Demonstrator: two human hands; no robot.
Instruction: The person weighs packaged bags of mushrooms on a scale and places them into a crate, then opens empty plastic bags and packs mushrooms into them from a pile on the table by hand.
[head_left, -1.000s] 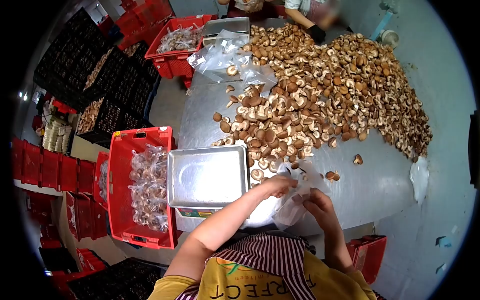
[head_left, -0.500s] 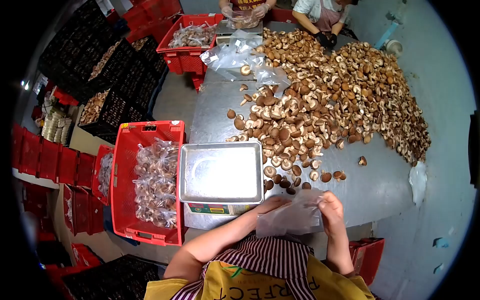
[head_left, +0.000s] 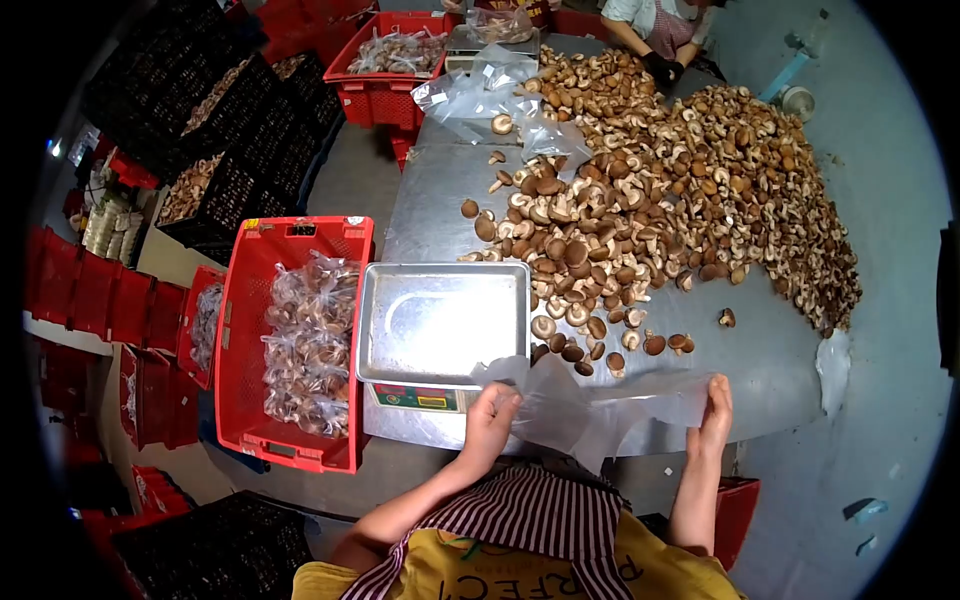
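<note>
A clear plastic bag (head_left: 570,408) stretches between my two hands at the table's near edge. My left hand (head_left: 490,422) pinches its left end, just below the corner of the metal tray. Off to the right, my right hand (head_left: 712,415) grips the other end between thumb and fingers. The metal tray (head_left: 430,350) rests on a scale (head_left: 418,397) left of the bag. Beyond the bag lies a big heap of shiitake mushrooms (head_left: 640,200), with a few loose ones at its near edge.
A red crate (head_left: 228,340) with bagged mushrooms stands left of the tray. Farther back are another red crate (head_left: 380,95), loose plastic bags (head_left: 490,85) and stacked black crates (head_left: 240,140). A co-worker's dark-gloved hands (head_left: 662,70) are at the heap's far side.
My hands have moved apart, my left hand to the left and my right hand to the right, spreading the bag wider. The view has shifted slightly.
</note>
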